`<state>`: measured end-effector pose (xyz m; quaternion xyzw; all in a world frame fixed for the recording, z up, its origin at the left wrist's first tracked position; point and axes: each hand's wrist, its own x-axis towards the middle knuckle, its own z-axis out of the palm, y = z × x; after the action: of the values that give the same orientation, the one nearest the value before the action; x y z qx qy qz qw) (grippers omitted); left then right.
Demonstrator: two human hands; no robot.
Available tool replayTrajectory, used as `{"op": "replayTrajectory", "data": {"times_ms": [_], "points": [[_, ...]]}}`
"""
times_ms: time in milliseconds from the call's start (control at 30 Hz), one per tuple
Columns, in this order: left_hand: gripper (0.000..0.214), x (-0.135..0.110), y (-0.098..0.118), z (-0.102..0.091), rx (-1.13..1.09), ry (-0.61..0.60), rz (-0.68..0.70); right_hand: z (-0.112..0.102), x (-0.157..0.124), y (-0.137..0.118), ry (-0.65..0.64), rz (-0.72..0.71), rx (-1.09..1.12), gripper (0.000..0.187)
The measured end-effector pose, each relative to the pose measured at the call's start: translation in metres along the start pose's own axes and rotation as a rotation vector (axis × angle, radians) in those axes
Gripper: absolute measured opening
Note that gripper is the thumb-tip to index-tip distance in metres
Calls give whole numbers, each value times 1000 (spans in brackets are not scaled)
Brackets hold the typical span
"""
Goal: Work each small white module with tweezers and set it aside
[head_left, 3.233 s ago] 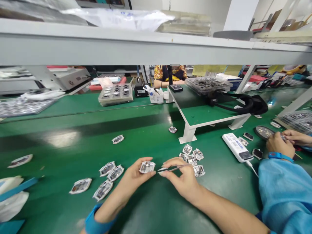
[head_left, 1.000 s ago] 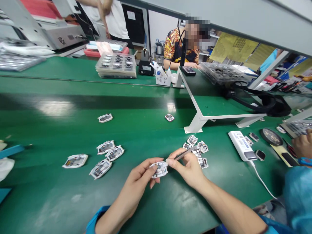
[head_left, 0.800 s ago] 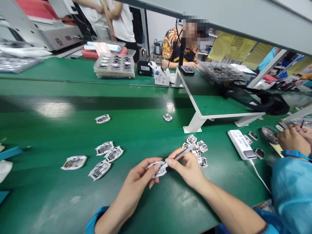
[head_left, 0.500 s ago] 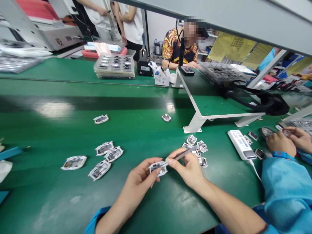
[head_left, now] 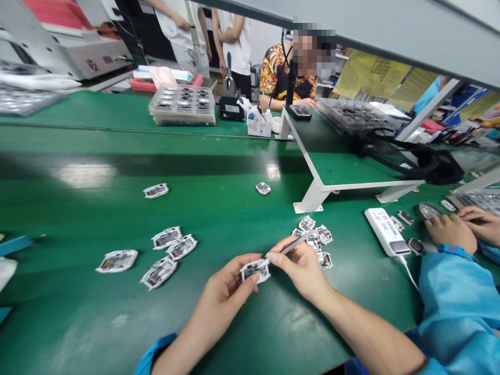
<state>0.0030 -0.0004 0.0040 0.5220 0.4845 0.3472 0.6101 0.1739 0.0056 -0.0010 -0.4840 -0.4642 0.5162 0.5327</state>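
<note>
The left hand (head_left: pixel 228 289) pinched a small white case (head_left: pixel 250 272) up off the green tabletop (head_left: pixel 219 219), likely to keep it still. The right hand (head_left: pixel 302 271) squeezed thin tweezers (head_left: pixel 296 241), tip at the case, maybe to reach small spots

Glossy green bench (head_left: pixel 211 219); grey beam (head_left: pixel 390 34) overhead; yellow sheets (head_left: pixel 371 75) behind.

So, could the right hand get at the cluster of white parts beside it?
Probably yes: the cluster lies close by the right hand, with nothing seen blocking the way, though that hand holds tweezers.
</note>
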Motion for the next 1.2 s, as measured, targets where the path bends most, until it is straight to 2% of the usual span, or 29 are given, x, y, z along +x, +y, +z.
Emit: {"op": "replayTrajectory", "data": {"times_ms": [733,900,1100,1200], "points": [[37,-2,1,3,-30,34,-46,-1,-6,-5,11,-150,-173,8],[41,-1,2,5,-51,81,-85,3,-9,-6,49,-167,-229,9],[36,0,-5,9,-105,137,-62,5,-11,-3,67,-122,-257,13],[33,1,-7,11,-127,162,-60,6,-12,-2,65,-143,-274,13]]}}
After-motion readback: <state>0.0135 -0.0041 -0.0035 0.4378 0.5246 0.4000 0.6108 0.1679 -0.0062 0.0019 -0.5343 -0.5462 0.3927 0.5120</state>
